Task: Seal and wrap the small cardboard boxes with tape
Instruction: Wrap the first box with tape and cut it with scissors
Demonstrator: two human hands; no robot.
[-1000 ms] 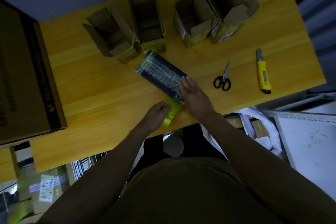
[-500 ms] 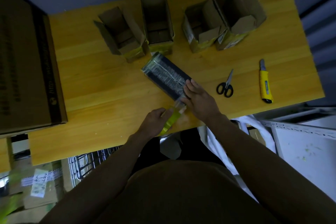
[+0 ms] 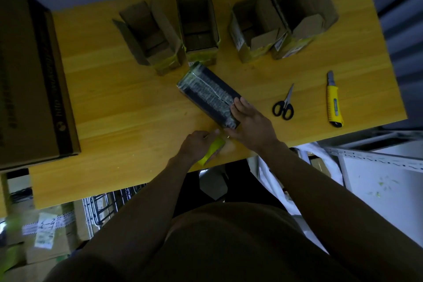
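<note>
A small dark box (image 3: 206,95) with glossy tape over its top lies diagonally on the wooden table (image 3: 109,103). My right hand (image 3: 250,121) presses flat on the box's near end, fingers straight. Just left of it, my left hand (image 3: 196,145) grips a yellow-green tape roll (image 3: 214,150) close to the table's front edge. A short stretch of clear tape runs from the roll to the box's near end.
Several open cardboard boxes (image 3: 198,23) stand in a row along the back. Black-handled scissors (image 3: 283,104) and a yellow utility knife (image 3: 334,101) lie to the right. A large closed carton (image 3: 29,75) fills the left side.
My left hand has drawn the tape roll away from the box toward the front edge, stretching out tape. My right hand stays on the box's near end.
</note>
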